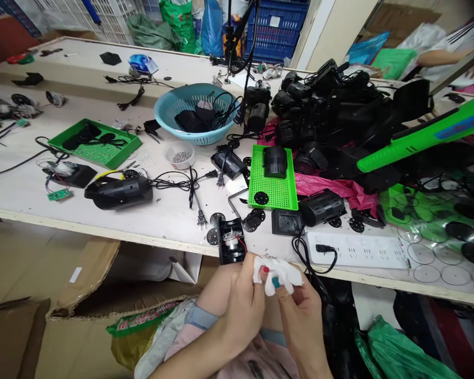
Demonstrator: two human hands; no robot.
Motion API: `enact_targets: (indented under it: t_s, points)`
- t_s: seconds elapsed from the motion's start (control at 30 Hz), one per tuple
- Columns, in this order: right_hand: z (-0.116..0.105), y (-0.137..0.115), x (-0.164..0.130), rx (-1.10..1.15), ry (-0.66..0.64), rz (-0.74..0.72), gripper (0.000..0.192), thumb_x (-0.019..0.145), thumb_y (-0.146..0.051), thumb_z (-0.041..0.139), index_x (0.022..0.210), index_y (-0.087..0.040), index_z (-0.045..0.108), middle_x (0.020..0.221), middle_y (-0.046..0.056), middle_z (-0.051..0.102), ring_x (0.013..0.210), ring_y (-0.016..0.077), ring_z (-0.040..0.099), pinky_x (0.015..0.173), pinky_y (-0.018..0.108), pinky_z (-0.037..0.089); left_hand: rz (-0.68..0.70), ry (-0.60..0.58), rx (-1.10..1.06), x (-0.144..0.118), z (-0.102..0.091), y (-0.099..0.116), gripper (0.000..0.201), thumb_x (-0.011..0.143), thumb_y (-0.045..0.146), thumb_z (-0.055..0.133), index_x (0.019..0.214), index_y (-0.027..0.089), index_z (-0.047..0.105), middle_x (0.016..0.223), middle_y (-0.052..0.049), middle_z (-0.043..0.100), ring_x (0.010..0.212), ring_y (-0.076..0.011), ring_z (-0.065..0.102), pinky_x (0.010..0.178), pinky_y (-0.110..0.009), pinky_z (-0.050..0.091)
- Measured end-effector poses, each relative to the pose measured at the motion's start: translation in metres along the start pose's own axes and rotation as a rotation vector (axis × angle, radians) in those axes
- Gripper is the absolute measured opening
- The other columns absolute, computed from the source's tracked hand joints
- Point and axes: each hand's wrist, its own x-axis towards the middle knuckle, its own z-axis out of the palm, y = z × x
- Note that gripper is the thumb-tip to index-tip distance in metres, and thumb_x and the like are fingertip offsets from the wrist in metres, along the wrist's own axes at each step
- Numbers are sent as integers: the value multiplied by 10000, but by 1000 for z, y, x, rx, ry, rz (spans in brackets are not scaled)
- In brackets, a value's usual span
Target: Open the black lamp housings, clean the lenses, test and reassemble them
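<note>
A crumpled white tissue is pinched between both hands above my lap, just off the table's front edge. My left hand grips its left side, with the thumb on top. From the right, my right hand holds the other side, fingers curled under it. Whether anything is wrapped inside the tissue is hidden. Beyond my left hand, an open black housing with a small silver motor and red wire lies at the table edge. Black perforated discs lie just behind it.
A green tray holds a black housing. To its left are a tub of screws, a blue basket and another green tray. On the right are a white power strip and a heap of black lamp housings.
</note>
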Motion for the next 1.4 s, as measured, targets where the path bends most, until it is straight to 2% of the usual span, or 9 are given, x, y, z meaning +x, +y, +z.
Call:
enact_targets:
  t_s: [0.07, 0.3, 0.53, 0.67, 0.8, 0.93, 1.13, 1.27, 1.4]
  points:
    - [-3, 3, -1, 6, -16, -7, 343, 780, -397, 795, 1056, -207, 724, 1010, 85, 746, 890, 245, 688, 808, 329, 565, -15, -42, 16, 2, 0, 2, 226, 1052, 337, 344, 901, 247, 486, 754, 6, 599, 653, -164, 543, 653, -269, 419]
    - [-11, 17, 10, -47, 277, -22, 353, 839, -502, 703, 892, -153, 718, 738, 66, 726, 649, 221, 649, 593, 306, 547, -104, -235, -77, -16, 17, -5, 138, 1016, 296, 401, 1114, 226, 468, 816, -21, 636, 667, -187, 581, 628, -285, 467]
    - [-32, 17, 21, 127, -98, -2, 370, 838, -431, 752, 1130, -206, 715, 1048, 109, 747, 885, 248, 702, 781, 348, 588, 45, -281, -31, -4, 6, -3, 258, 970, 153, 419, 1211, 213, 487, 1064, -75, 612, 1031, -224, 581, 924, -347, 474]
    - [-46, 14, 23, 75, -236, -39, 331, 870, -368, 737, 1188, -276, 717, 1164, 78, 728, 1029, 249, 687, 941, 367, 553, 69, -425, 4, -1, -9, 1, 173, 1003, 167, 384, 1103, 224, 513, 912, -28, 583, 895, -196, 573, 854, -304, 465]
    - [-43, 0, 22, -100, -333, -129, 292, 891, -315, 718, 1183, -320, 730, 1208, 40, 716, 1118, 236, 654, 1004, 327, 515, 56, -287, -39, 1, -11, -7, 243, 1028, 230, 388, 806, 227, 485, 750, 16, 538, 774, -170, 547, 751, -272, 430]
    - [-35, -13, 16, -197, -341, -158, 338, 945, -332, 642, 1282, -331, 669, 1274, 40, 683, 1174, 228, 626, 1034, 328, 496, 50, -219, 0, 6, -8, -10, 271, 1018, 230, 411, 754, 221, 474, 709, 26, 532, 692, -158, 513, 695, -273, 407]
    - [-28, -7, 14, -186, -174, -136, 335, 886, -369, 700, 1199, -249, 717, 1201, 73, 700, 1084, 247, 666, 936, 322, 553, 4, -339, -2, 3, -6, -7, 197, 1032, 202, 349, 1112, 210, 529, 907, -27, 594, 862, -189, 582, 821, -311, 492]
    - [-26, 3, 17, -152, -21, -125, 303, 816, -316, 750, 1105, -226, 747, 1120, 69, 722, 982, 235, 692, 828, 291, 580, 149, -451, 20, -1, -2, -7, 537, 927, 16, 362, 1416, 237, 333, 1245, -100, 517, 1214, -208, 512, 1080, -378, 445]
    - [-34, 11, 16, -95, 116, -172, 229, 786, -287, 776, 1006, -229, 747, 994, 37, 748, 876, 202, 702, 788, 263, 574, 130, -488, 93, -1, -6, 3, 746, 873, -9, 413, 1522, 294, 203, 1515, -121, 268, 1427, -237, 326, 1202, -457, 318]
